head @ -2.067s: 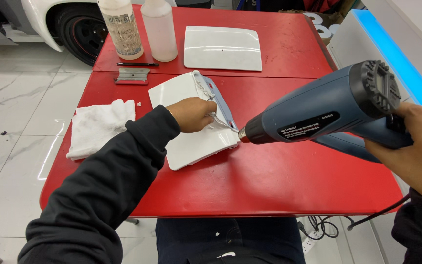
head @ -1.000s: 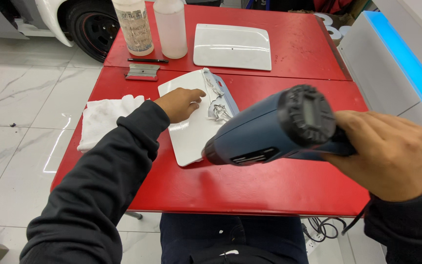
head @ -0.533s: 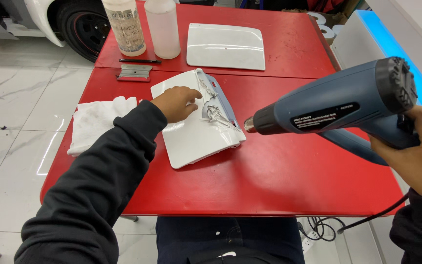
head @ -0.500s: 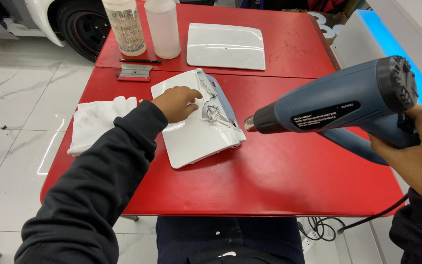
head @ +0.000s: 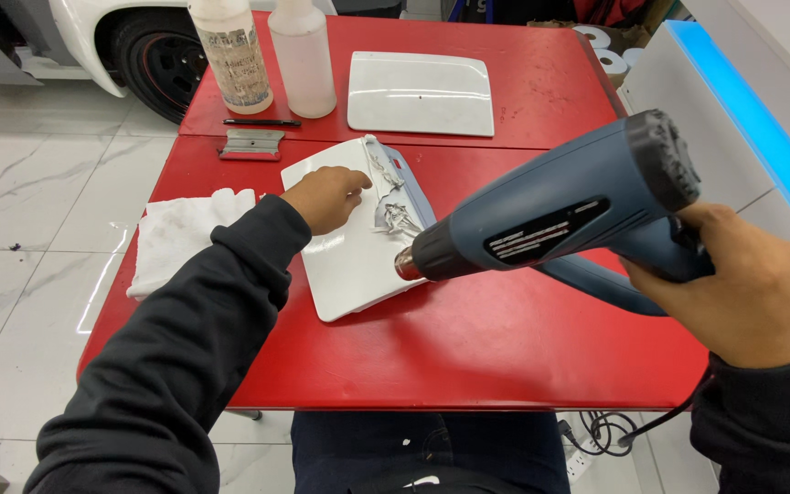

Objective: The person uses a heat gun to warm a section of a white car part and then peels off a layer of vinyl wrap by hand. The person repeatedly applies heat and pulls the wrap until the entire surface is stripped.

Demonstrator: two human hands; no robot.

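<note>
1. Compared with half a second ago, the heat gun (head: 550, 220) has been brought slightly closer to the white panel (head: 349, 265), and its nozzle is now held just over the panel's right edge; the left hand (head: 326, 197) is placed much as it was.
2. The heat gun's handle is gripped by the closed fingers of the right hand (head: 742, 293), at the right of the view.
3. The left hand is laid on the white panel with its fingers loosely curled, the fingertips pressed at the crumpled clear film (head: 393, 206) that is partly peeled up.
4. The white panel is set near the middle of the red table (head: 505, 357), tilted, with a white cloth (head: 176, 233) just beside it to the left.
5. A burn to the fingers is judged possible, since the nozzle is aimed close to them; warping of the panel could follow if heat is held on one spot.
6. At the far edge two bottles are stood side by side: one (head: 229, 55) with a pale printed label wrapped around it, the other (head: 304, 55) plain and translucent. A dark oval label with pale print is seen on the gun's barrel.
7. A second white panel (head: 420, 91) and a metal scraper (head: 250, 144) are laid farther back.
</note>
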